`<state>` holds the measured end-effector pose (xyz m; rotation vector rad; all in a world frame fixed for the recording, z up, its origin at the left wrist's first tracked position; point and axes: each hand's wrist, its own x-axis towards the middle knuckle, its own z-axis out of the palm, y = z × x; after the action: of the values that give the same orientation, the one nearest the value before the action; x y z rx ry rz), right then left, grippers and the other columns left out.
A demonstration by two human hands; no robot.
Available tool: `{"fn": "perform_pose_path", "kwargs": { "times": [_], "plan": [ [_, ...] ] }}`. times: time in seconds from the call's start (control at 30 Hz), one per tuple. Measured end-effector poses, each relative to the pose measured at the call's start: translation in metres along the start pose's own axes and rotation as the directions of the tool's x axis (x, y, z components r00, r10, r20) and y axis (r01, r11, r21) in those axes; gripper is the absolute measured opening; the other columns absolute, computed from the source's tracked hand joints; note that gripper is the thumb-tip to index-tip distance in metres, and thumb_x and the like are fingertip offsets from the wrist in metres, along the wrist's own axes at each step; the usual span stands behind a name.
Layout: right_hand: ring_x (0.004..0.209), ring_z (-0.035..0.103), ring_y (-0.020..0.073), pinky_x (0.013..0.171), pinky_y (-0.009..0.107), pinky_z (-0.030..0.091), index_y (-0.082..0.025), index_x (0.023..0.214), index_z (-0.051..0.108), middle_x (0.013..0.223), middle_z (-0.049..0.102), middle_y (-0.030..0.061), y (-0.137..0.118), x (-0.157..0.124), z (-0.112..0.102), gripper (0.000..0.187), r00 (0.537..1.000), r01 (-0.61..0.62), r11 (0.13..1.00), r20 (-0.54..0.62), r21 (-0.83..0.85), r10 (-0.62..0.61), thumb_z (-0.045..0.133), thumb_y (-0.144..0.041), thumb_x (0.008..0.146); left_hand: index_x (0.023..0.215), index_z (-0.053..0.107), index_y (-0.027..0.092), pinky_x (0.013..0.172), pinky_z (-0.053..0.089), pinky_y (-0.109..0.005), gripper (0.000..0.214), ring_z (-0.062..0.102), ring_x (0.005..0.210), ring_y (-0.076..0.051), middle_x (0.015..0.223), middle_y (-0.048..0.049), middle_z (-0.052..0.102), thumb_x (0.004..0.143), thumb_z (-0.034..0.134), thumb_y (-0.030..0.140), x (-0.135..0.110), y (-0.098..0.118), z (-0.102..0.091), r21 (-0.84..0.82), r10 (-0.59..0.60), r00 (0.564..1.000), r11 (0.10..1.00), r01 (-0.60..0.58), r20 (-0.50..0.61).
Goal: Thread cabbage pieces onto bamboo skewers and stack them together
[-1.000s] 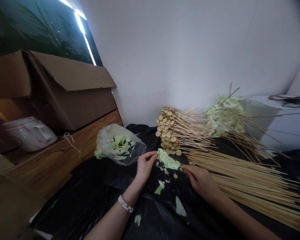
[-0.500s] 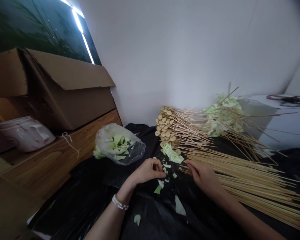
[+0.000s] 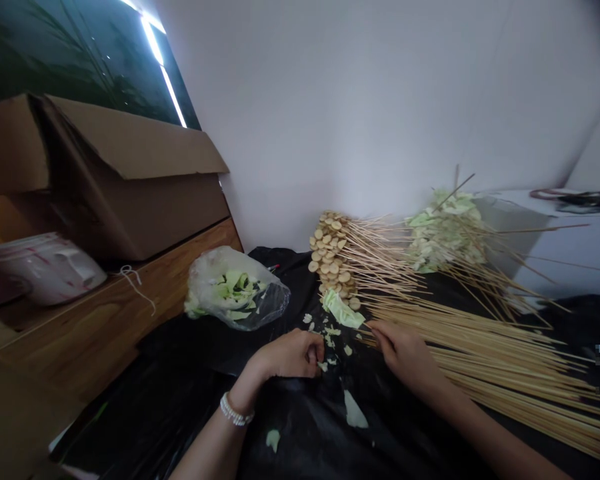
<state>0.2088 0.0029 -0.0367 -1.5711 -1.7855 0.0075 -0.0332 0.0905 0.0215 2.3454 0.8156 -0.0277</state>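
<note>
Pale green cabbage, a torn, crinkled piece with ragged edges, lies at the foot of a stack of round tan slices threaded on bamboo skewers. Your right hand is just beside the cabbage, its fingers drawn narrowly together at the near ends of the loose skewers. You can't tell from this view whether those fingers grip a skewer, or whether one passes through the cabbage. Your left hand, with a pearl bracelet at the wrist, is curled closed over small cabbage scraps on the black plastic sheet; nothing shows in its grasp. A clear plastic bag of cut cabbage sits to the left of your hands. Beyond the skewers, a heap of skewered cabbage rises near the wall.
</note>
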Motion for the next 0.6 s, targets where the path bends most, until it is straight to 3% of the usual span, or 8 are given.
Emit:
{"fn": "perform_pose_path", "kwargs": {
  "times": [0.1, 0.23, 0.37, 0.47, 0.53, 0.6],
  "plan": [
    [0.088, 0.068, 0.0202, 0.080, 0.033, 0.051, -0.020, 0.102, 0.068, 0.099, 0.073, 0.0050, -0.001, 0.000, -0.002, 0.031, 1.000, -0.005, 1.000, -0.009, 0.002, 0.005, 0.039, -0.026, 0.093, 0.082, 0.066, 0.017, 0.058, 0.041, -0.020, 0.013, 0.059, 0.066, -0.012, 0.073, 0.0011, 0.066, 0.070, 0.062, 0.018, -0.002, -0.001, -0.004, -0.113, 0.012, 1.000, 0.993, -0.014, -0.019],
    [0.088, 0.068, 0.0203, 0.080, 0.033, 0.050, -0.021, 0.101, 0.068, 0.098, 0.073, 0.0044, -0.002, 0.001, -0.003, 0.030, 1.000, -0.012, 1.000, -0.008, 0.005, 0.012, 0.039, -0.025, 0.092, 0.091, 0.068, 0.014, 0.062, 0.044, -0.021, 0.026, 0.061, 0.068, -0.013, 0.074, -0.0019, 0.068, 0.070, 0.071, 0.028, -0.002, -0.001, -0.009, -0.429, 0.027, 0.999, 0.903, -0.017, 0.017],
    [0.088, 0.068, 0.0206, 0.079, 0.033, 0.050, -0.021, 0.101, 0.068, 0.098, 0.073, 0.0045, -0.002, 0.001, -0.003, 0.030, 1.000, -0.019, 1.000, -0.021, 0.015, 0.019, 0.040, -0.025, 0.092, 0.084, 0.069, 0.013, 0.060, 0.044, -0.021, 0.028, 0.058, 0.063, -0.011, 0.070, -0.0026, 0.067, 0.069, 0.075, 0.035, 0.008, -0.007, -0.006, -0.597, -0.032, 0.979, 0.796, -0.096, -0.201],
    [0.089, 0.067, 0.0205, 0.080, 0.033, 0.050, -0.020, 0.101, 0.068, 0.099, 0.073, 0.0052, -0.002, 0.001, -0.001, 0.030, 0.999, -0.015, 0.999, -0.039, 0.036, 0.016, 0.040, -0.026, 0.092, 0.077, 0.068, 0.012, 0.057, 0.046, -0.021, 0.032, 0.058, 0.058, -0.011, 0.066, -0.0022, 0.066, 0.060, 0.080, 0.036, 0.020, -0.017, 0.000, -0.711, -0.248, 0.880, 0.691, -0.133, -0.406],
    [0.090, 0.067, 0.0204, 0.082, 0.033, 0.050, -0.020, 0.101, 0.068, 0.100, 0.072, 0.0053, -0.002, 0.000, -0.001, 0.029, 0.999, -0.001, 0.998, -0.042, 0.056, 0.003, 0.041, -0.026, 0.093, 0.075, 0.066, 0.012, 0.060, 0.050, -0.023, 0.034, 0.061, 0.061, -0.012, 0.067, -0.0031, 0.067, 0.055, 0.083, 0.035, 0.025, -0.023, 0.002, -0.787, -0.378, 0.798, 0.589, -0.183, -0.469],
    [0.088, 0.067, 0.0199, 0.081, 0.033, 0.050, -0.020, 0.102, 0.068, 0.100, 0.072, 0.0051, -0.004, -0.001, -0.001, 0.029, 1.000, 0.020, 0.997, -0.024, 0.073, -0.018, 0.041, -0.025, 0.093, 0.075, 0.066, 0.012, 0.064, 0.052, -0.026, 0.036, 0.064, 0.065, -0.014, 0.069, -0.0042, 0.069, 0.053, 0.084, 0.034, 0.028, -0.026, 0.003, -0.831, -0.452, 0.746, 0.502, -0.239, -0.488]
  ]
}}
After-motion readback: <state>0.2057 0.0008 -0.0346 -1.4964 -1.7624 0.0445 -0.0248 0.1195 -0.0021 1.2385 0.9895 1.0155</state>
